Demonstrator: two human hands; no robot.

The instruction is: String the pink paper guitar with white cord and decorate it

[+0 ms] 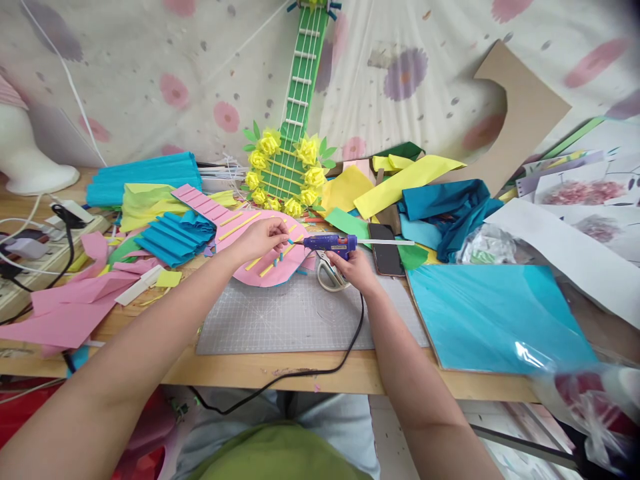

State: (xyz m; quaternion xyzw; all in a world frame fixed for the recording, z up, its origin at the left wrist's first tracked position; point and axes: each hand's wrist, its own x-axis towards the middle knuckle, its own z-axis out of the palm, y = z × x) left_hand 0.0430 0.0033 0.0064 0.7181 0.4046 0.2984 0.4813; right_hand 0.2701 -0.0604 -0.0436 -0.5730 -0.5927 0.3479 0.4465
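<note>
My right hand (pixel 356 268) is closed around the handle of a blue hot glue gun (pixel 331 245). A white glue stick (pixel 387 242) pokes out of its back end, and the nozzle points left toward my left hand (pixel 265 239). The fingers of that hand pinch a small blue stick piece (pixel 291 241) right by the nozzle. Below them lies a pink paper guitar shape (pixel 240 257) with yellow strips and a few short blue pieces stuck on it. Scissors (pixel 331 280) with pale handles rest under the glue gun. The grey cutting mat (pixel 280 327) lies beneath.
A green paper guitar (pixel 300 100) with yellow flowers leans against the curtain. Paper scraps, a phone (pixel 387 250) and a blue sheet (pixel 500 320) lie around the mat. The black cord (pixel 295 375) loops over the table's front edge. A power strip (pixel 45 273) sits left.
</note>
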